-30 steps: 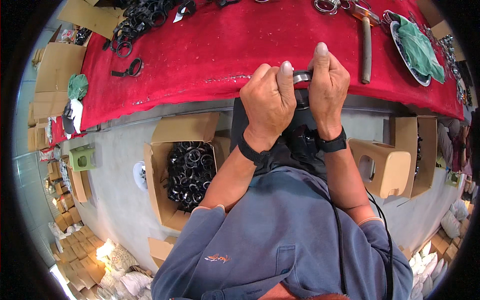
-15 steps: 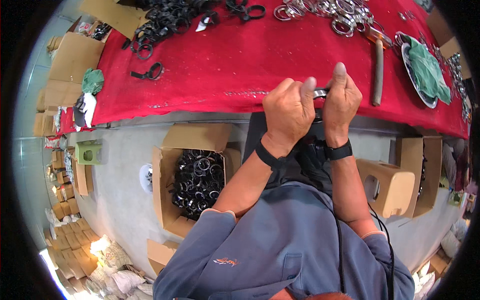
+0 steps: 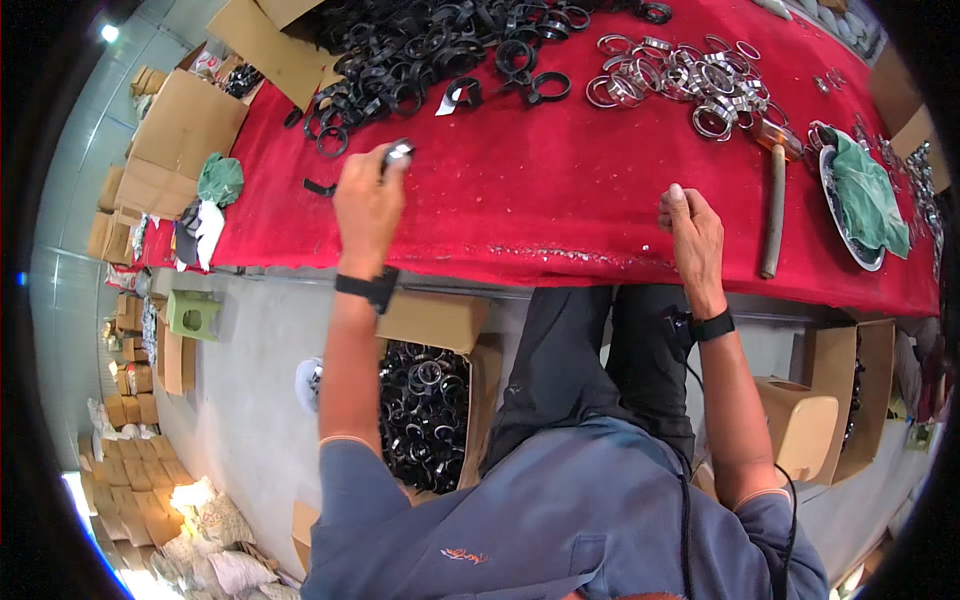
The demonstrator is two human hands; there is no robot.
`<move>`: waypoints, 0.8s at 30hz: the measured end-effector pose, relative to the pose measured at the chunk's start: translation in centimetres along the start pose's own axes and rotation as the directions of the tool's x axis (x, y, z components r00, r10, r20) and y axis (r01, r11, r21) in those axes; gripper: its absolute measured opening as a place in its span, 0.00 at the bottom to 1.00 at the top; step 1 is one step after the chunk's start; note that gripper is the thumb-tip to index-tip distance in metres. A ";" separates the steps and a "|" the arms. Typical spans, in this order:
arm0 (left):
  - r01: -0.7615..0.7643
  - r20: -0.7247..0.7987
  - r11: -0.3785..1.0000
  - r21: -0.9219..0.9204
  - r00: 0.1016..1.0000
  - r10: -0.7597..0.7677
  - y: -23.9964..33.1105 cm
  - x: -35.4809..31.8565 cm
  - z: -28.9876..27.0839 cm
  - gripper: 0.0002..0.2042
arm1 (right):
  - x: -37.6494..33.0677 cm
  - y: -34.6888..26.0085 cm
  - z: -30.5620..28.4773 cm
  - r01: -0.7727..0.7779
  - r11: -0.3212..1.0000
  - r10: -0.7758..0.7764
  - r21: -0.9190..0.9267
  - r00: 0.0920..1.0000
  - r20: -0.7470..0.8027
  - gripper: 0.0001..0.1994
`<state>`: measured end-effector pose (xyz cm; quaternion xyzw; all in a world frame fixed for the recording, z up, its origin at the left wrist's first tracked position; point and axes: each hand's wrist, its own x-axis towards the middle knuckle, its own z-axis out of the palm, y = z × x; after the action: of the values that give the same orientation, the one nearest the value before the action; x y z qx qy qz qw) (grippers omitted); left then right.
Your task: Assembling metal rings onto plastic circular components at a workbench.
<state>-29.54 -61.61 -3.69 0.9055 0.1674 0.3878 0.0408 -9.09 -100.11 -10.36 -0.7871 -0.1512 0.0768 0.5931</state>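
My left hand (image 3: 365, 215) is over the left part of the table, somewhat blurred. Its thumb and fingers are closed on a small dark ring with a bright glint (image 3: 398, 152). Just beside that hand lies a black ring with a tab (image 3: 319, 187), partly hidden by it. A pile of black rings (image 3: 430, 60) spreads beyond it. My right hand (image 3: 693, 235) hovers near the table's front edge, fingers curled and thumb against them; what it holds, if anything, is hidden. Shiny metal rings (image 3: 680, 75) are heaped farther off, with a hammer (image 3: 774, 200) to the right.
A red cloth (image 3: 560, 190) covers the table. At the right is a metal tray (image 3: 838, 215) with a green cloth (image 3: 866, 190). An open carton (image 3: 482, 410) of black rings stands below on the floor, with a tan stool (image 3: 800, 425) at the right and a green stool (image 3: 192, 314) at the left.
My hands have parted from around a ring. The left has swung far left over the table with a ring in it; the right has stayed near the front edge. The view has also shifted.
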 end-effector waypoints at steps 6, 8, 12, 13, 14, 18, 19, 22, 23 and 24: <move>0.151 0.100 0.960 0.237 0.979 -0.179 -12.6 -1.8 3.2 0.20 | 8.1 0.4 -2.0 0.182 0.862 -0.217 -0.473 0.976 -0.020 0.18; 0.199 0.049 0.938 0.285 0.974 -0.222 -11.6 -1.3 4.2 0.24 | 11.7 -0.3 -2.2 0.206 0.812 -0.240 -0.546 0.971 0.009 0.17; 0.098 -0.024 0.964 0.248 0.995 -0.095 -9.0 1.1 6.2 0.23 | 19.3 -0.5 1.2 0.534 0.643 -0.507 -0.549 0.834 0.218 0.17; 0.081 -0.032 0.975 0.208 0.997 -0.076 -8.7 1.7 6.8 0.22 | 20.6 -0.7 2.5 0.606 0.588 -0.540 -0.536 0.787 0.298 0.17; 0.085 -0.037 0.980 0.181 0.996 -0.080 -8.5 2.4 7.5 0.22 | 21.4 -0.7 3.5 0.579 0.595 -0.501 -0.557 0.809 0.306 0.15; 0.053 -0.092 0.986 0.158 0.995 -0.039 -7.9 3.6 9.5 0.19 | 23.2 1.0 5.5 0.538 0.562 -0.475 -0.628 0.832 0.287 0.12; 0.027 -0.095 0.991 0.133 0.995 -0.015 -6.8 4.1 9.6 0.17 | 22.8 0.8 5.7 0.537 0.564 -0.472 -0.627 0.833 0.289 0.12; 0.013 -0.064 0.997 -0.078 0.998 -0.018 -1.7 5.6 11.4 0.11 | 20.4 -1.6 5.0 0.441 0.782 -0.400 -0.440 0.897 0.189 0.11; 0.046 -0.004 0.984 -0.170 0.999 -0.048 0.4 6.0 12.4 0.13 | 19.6 -1.9 4.1 0.435 0.783 -0.395 -0.446 0.900 0.185 0.11; 0.122 0.106 0.970 -0.211 0.989 -0.101 2.1 6.5 13.4 0.16 | 18.9 -2.1 3.4 0.446 0.806 -0.413 -0.389 0.895 0.171 0.11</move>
<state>-15.22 -60.62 -8.09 0.9022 0.1727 0.3574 0.1690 7.36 -90.27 -8.22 -0.8371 -0.3613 -0.0628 0.4059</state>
